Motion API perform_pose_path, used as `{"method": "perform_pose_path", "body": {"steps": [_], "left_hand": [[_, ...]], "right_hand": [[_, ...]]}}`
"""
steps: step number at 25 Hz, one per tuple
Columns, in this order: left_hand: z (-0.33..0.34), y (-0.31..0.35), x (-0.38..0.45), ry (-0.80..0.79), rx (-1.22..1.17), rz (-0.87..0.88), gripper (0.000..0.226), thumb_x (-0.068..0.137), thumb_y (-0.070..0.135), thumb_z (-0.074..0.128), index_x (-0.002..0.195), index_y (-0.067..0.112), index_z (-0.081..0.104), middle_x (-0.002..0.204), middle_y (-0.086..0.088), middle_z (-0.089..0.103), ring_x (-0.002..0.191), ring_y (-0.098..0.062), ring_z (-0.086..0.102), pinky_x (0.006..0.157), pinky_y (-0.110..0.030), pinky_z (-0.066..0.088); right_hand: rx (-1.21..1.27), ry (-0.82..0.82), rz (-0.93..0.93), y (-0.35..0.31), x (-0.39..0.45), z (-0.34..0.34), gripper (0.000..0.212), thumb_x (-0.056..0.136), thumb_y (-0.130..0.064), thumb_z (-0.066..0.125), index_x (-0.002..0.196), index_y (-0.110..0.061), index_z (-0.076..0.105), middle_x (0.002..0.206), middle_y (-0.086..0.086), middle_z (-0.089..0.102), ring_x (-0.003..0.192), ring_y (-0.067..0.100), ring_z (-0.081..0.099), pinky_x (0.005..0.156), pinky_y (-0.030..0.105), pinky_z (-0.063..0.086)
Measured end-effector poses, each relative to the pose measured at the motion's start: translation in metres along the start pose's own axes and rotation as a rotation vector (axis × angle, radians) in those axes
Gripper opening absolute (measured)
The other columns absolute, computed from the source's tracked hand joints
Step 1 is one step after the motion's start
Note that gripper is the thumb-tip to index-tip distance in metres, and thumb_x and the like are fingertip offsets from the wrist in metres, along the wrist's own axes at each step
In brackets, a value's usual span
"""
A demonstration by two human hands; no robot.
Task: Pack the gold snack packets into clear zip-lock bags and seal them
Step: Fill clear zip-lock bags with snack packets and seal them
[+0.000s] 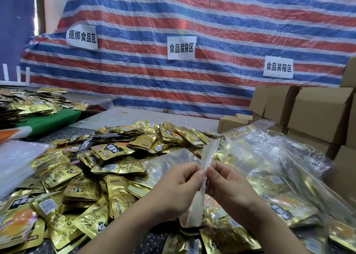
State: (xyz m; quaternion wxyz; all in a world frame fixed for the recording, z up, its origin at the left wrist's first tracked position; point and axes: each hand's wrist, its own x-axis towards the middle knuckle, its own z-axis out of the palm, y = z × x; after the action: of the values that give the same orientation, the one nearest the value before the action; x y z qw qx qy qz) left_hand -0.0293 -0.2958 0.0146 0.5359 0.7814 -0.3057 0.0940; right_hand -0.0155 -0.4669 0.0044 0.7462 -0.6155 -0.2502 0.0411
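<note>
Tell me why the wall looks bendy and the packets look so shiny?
Head view: the wide lens bows the striped tarp toward the edges; light glints off the gold packets and clear bags; the left edge is blurred.

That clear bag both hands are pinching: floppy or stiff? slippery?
Likely floppy: the clear bag bends and twists above where the left hand and right hand pinch it. Probably very light, as it looks empty. Its glossy film suggests a slippery grip.
</note>
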Motion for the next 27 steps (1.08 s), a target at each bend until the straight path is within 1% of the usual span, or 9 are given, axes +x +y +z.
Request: {"method": "perform_pose_path", "body": {"steps": [2, 6, 10, 12, 15, 17, 19, 21, 27], "left_hand": [[0.000, 0.000, 0.001, 0.018, -0.025, -0.016, 0.030, 0.102, 0.026, 0.049, 0.077, 0.011, 0.057, 0.056, 0.013, 0.044, 0.053, -0.005, 0.038, 0.053, -0.025, 0.034], [0.002, -0.001, 0.002, 0.113, 0.084, 0.044, 0.031, 0.100, 0.024, 0.051, 0.073, 0.010, 0.057, 0.057, 0.012, 0.044, 0.054, -0.003, 0.039, 0.052, -0.023, 0.033], [-0.004, 0.000, 0.004, 0.230, 0.069, 0.005, 0.032, 0.098, 0.023, 0.052, 0.070, 0.009, 0.057, 0.057, 0.011, 0.048, 0.050, -0.002, 0.039, 0.049, -0.020, 0.033], [-0.012, -0.003, 0.006, 0.344, 0.034, -0.017, 0.034, 0.098, 0.023, 0.052, 0.067, 0.011, 0.053, 0.052, 0.013, 0.046, 0.047, -0.002, 0.036, 0.044, -0.017, 0.030], [-0.018, -0.006, 0.006, 0.518, 0.125, 0.048, 0.034, 0.098, 0.022, 0.051, 0.065, 0.012, 0.051, 0.053, 0.010, 0.045, 0.049, -0.005, 0.038, 0.046, -0.018, 0.033], [-0.018, -0.007, 0.004, 0.587, 0.242, 0.116, 0.033, 0.098, 0.020, 0.051, 0.065, 0.016, 0.049, 0.058, 0.007, 0.045, 0.056, -0.009, 0.041, 0.051, -0.017, 0.033], [-0.019, -0.008, 0.004, 0.622, 0.323, 0.154, 0.033, 0.098, 0.019, 0.050, 0.066, 0.018, 0.047, 0.061, 0.006, 0.045, 0.063, -0.013, 0.044, 0.053, -0.018, 0.033], [-0.021, -0.011, 0.006, 0.631, 0.334, 0.153, 0.033, 0.099, 0.019, 0.050, 0.066, 0.020, 0.046, 0.062, 0.007, 0.044, 0.063, -0.013, 0.043, 0.053, -0.020, 0.032], [-0.021, -0.012, 0.007, 0.588, 0.300, 0.115, 0.035, 0.100, 0.022, 0.049, 0.066, 0.022, 0.044, 0.063, 0.007, 0.044, 0.062, -0.010, 0.043, 0.054, -0.020, 0.033]], "right_hand": [[-0.029, 0.012, -0.011, -0.001, 0.001, 0.001, 0.028, 0.083, -0.036, 0.072, 0.085, -0.009, 0.069, 0.080, 0.014, 0.062, 0.074, 0.021, 0.058, 0.072, 0.031, 0.053], [-0.156, 0.067, -0.021, -0.004, 0.001, 0.001, 0.037, 0.077, -0.052, 0.078, 0.077, -0.016, 0.070, 0.072, 0.009, 0.061, 0.067, 0.017, 0.057, 0.068, 0.028, 0.051], [-0.175, 0.104, -0.017, -0.007, -0.001, -0.002, 0.020, 0.087, -0.031, 0.066, 0.081, -0.012, 0.070, 0.076, 0.013, 0.064, 0.069, 0.022, 0.059, 0.069, 0.032, 0.053], [-0.246, 0.202, 0.000, -0.011, -0.001, -0.005, 0.019, 0.092, -0.023, 0.062, 0.078, -0.012, 0.066, 0.072, 0.011, 0.065, 0.066, 0.020, 0.059, 0.066, 0.030, 0.053], [-0.542, 0.474, -0.031, -0.012, 0.000, -0.011, 0.025, 0.093, -0.018, 0.062, 0.068, -0.011, 0.059, 0.058, 0.003, 0.062, 0.055, 0.014, 0.057, 0.054, 0.030, 0.052], [-0.689, 0.599, -0.087, -0.012, 0.000, -0.014, 0.025, 0.086, -0.020, 0.064, 0.066, -0.008, 0.056, 0.056, 0.008, 0.057, 0.055, 0.018, 0.054, 0.054, 0.043, 0.054], [-0.721, 0.667, -0.124, -0.014, -0.001, -0.014, 0.024, 0.084, -0.015, 0.064, 0.063, -0.008, 0.054, 0.056, 0.012, 0.056, 0.054, 0.022, 0.051, 0.055, 0.052, 0.054], [-0.739, 0.698, -0.132, -0.015, -0.003, -0.015, 0.023, 0.083, -0.011, 0.063, 0.062, -0.009, 0.054, 0.054, 0.009, 0.053, 0.053, 0.021, 0.049, 0.055, 0.054, 0.053], [-0.770, 0.608, -0.117, -0.017, -0.005, -0.009, 0.020, 0.084, -0.008, 0.060, 0.068, 0.000, 0.050, 0.065, 0.022, 0.052, 0.058, 0.023, 0.048, 0.057, 0.058, 0.052]]}}
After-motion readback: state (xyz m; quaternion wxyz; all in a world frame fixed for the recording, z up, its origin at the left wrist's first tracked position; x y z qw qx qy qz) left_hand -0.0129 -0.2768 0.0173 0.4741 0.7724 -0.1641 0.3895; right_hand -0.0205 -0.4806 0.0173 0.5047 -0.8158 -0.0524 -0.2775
